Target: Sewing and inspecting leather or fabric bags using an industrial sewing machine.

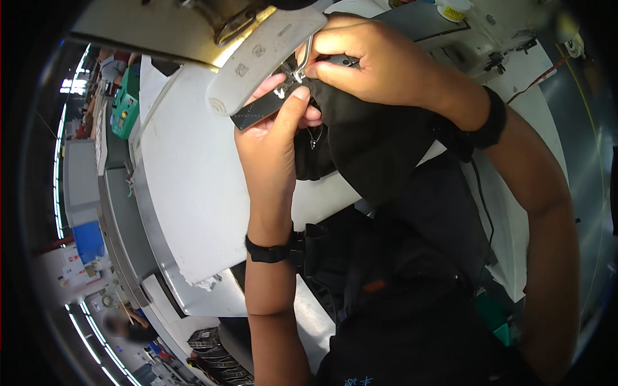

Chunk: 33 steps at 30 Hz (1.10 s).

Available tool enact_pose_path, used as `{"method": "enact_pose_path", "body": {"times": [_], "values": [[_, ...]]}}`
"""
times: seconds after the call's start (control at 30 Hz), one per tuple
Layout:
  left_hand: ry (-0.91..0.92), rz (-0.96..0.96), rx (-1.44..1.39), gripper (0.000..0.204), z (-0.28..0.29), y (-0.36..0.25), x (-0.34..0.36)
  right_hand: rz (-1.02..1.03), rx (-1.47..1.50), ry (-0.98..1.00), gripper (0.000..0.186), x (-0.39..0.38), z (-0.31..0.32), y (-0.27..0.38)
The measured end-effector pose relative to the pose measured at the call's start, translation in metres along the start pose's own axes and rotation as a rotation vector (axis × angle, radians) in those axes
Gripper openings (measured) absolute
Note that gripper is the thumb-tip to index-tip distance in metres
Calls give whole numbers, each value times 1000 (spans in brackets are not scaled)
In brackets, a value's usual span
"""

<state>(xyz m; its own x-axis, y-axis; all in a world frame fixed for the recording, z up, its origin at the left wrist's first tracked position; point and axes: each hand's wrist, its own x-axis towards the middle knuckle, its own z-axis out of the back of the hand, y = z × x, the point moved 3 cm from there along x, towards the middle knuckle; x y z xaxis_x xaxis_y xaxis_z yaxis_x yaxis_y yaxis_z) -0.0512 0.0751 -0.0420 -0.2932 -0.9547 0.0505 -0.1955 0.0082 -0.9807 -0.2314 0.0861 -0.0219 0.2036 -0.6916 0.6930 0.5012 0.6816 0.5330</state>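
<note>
Near the top middle, black cloth (380, 145) bunches up and drapes down toward my lap. My left hand (273, 128) is closed on its edge, thumb on top, with a flat black strip (252, 114) with pale stitches lying across the fingers. My right hand (367, 61) pinches beside a thin bent metal rod (308, 55); what lies between its fingertips is hidden. Small white tufts (279, 92), like thread, sit between the hands. A metal zipper-like pull (313, 143) hangs below my left fingers. A long grey rounded machine cover (264, 58) partly hides the left fingertips.
A lit machine body (161, 29), seemingly a sewing machine, overhangs the white worktop (187, 174). At the upper right stands a small white container (452, 9) with a yellow label. A green box (127, 103) is at far left; a blurred person (132, 327) sits lower left.
</note>
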Motion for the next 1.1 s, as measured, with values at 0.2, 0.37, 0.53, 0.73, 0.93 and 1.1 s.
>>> {"method": "enact_pose_path", "body": {"times": [0.2,0.37,0.53,0.73,0.93,1.1], "values": [[-7,-4,2,41,2,2,-2,155,-51,62,26,4,1,1],[-8,-5,18,33,2,-3,2,-10,-28,-4,10,2,4,4],[-66,1,80,21,5,-4,8,-34,-27,65,12,1,2,1],[-1,-6,249,18,0,-14,10,-30,-59,19,13,1,4,4],[35,197,255,18,9,-18,14,31,-85,-7,8,3,5,7],[-8,217,110,18,8,-14,13,31,-59,-38,7,3,3,5]]}}
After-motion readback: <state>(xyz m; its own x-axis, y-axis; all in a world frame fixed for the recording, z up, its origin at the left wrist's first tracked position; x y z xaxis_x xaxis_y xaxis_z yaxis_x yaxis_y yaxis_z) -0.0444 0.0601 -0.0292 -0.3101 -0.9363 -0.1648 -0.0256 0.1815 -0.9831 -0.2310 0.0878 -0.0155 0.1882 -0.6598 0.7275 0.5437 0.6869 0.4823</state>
